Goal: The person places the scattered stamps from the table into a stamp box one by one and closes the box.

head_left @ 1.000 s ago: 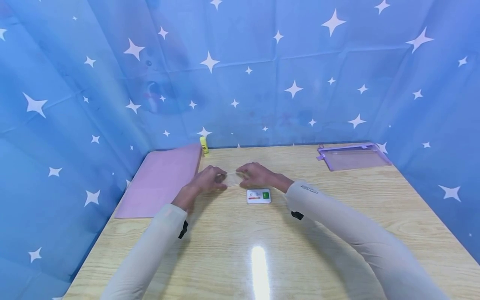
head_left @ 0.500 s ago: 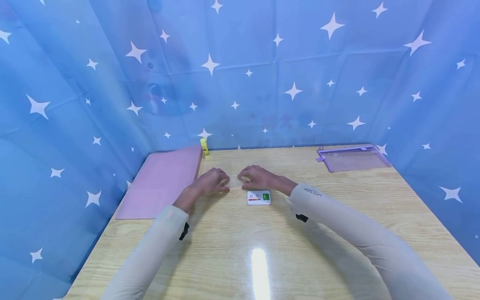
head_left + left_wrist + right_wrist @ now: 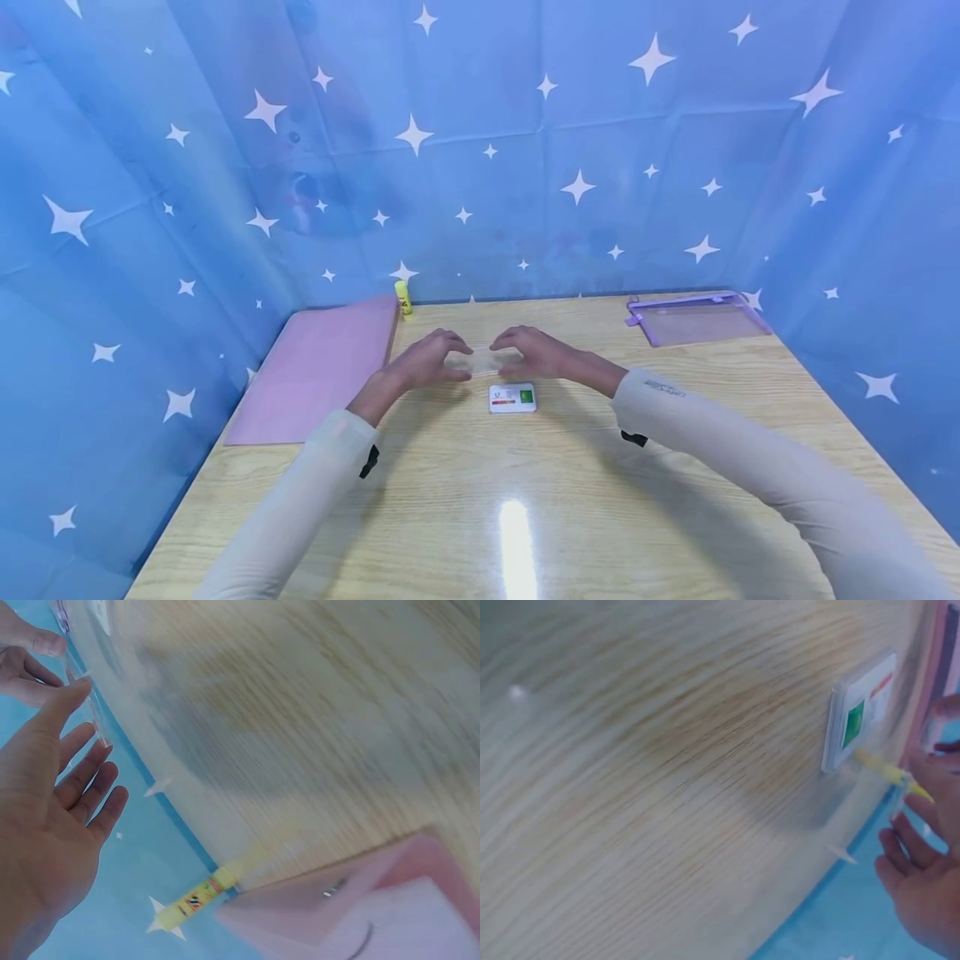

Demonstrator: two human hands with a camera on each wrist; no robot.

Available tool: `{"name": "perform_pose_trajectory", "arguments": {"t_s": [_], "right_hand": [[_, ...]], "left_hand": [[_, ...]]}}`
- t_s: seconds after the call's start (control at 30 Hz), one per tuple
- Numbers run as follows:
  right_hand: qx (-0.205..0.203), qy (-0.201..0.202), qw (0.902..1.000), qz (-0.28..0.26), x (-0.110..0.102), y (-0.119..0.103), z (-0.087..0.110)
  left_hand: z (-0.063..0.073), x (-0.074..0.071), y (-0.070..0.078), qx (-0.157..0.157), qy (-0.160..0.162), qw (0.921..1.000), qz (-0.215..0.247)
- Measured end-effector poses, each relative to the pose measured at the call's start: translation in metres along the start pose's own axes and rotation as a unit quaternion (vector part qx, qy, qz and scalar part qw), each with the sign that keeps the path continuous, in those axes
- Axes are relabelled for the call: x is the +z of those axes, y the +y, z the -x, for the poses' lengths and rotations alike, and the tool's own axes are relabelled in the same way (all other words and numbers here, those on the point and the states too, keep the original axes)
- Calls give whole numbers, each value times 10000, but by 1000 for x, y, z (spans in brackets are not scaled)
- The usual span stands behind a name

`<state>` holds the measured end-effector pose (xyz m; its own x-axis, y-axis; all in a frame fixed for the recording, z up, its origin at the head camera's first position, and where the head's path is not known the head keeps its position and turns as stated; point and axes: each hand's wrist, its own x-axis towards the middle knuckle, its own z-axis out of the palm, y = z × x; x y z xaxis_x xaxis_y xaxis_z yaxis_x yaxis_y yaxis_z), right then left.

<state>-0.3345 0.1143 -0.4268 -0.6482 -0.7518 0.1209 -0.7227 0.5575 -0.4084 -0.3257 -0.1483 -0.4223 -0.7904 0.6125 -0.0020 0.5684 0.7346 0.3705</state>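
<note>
My left hand [image 3: 429, 360] and right hand [image 3: 536, 353] hold a clear, thin plastic piece [image 3: 485, 362] between them, one at each end. Thumb and fingertips of each hand pinch its edges. It is raised above the table, and the left wrist view shows the clear piece [image 3: 100, 724] nearly edge-on. Just in front of the hands, a small white flat case [image 3: 512, 398] with a green square and a red-orange stripe lies face up. The right wrist view shows the case [image 3: 859, 712] with a see-through rim.
A pink folder [image 3: 322, 367] lies at the left of the wooden table [image 3: 420, 508], and a yellow glue stick [image 3: 403, 298] stands by its far corner. At the back right lies a purple-edged mesh pouch [image 3: 701, 321]. A blue starry curtain [image 3: 465, 100] encloses the table.
Both hands have shifted a little to the right with the clear plastic piece, and their thumbs and fingers have spread wider. The white case stays in place on the table.
</note>
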Motion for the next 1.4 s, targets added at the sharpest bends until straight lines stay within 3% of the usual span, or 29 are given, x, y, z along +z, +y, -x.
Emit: {"name": "perform_pose_trajectory", "arguments": {"t_s": [0.37,0.67,1.07,1.4], "right_hand": [[332,101,9993,117,-3,-6,30],[346,167,9992,64,3,-8,44],[192,312,9992,144,8,-9,58],[297,212,9993,-4,13,-5,67]], "left_hand": [[-7,5,21,370,-99,9991,-157],[-6,13,27,575,-223,9980,-111],[-6,23,35,673,-188,9969,-362],[-7,30,39,608,-299,9971,-344]]}}
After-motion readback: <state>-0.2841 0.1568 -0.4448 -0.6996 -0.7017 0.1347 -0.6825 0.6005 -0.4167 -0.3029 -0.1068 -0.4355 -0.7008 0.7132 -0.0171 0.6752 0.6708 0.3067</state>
